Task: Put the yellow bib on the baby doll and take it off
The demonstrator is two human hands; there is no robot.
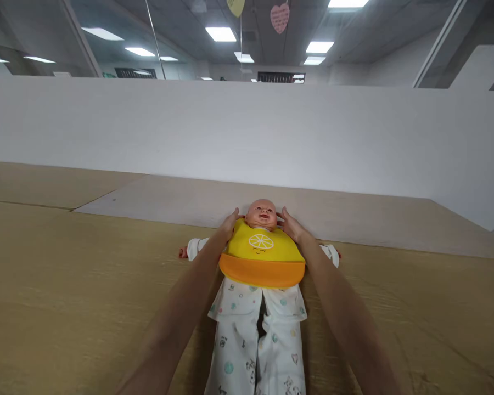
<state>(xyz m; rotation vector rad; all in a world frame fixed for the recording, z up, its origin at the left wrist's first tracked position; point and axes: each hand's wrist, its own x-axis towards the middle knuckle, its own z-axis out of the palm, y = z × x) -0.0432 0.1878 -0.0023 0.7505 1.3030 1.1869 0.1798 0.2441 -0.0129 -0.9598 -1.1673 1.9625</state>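
Observation:
A baby doll lies on its back, head toward the wall, arms spread sideways. It wears a white printed outfit. Over its chest lies a yellow bib with a citrus-slice print and an orange lower pocket. My left hand is at the bib's upper left edge, beside the doll's neck, fingers stretched out. On the other side my right hand is at the upper right edge, fingers apart near the doll's head. The bib's neck strap behind the head is hidden.
The doll rests on a wide tan wooden surface. Beyond its head runs a pale strip against a white low wall. Above stand glass panes with a pink paper heart.

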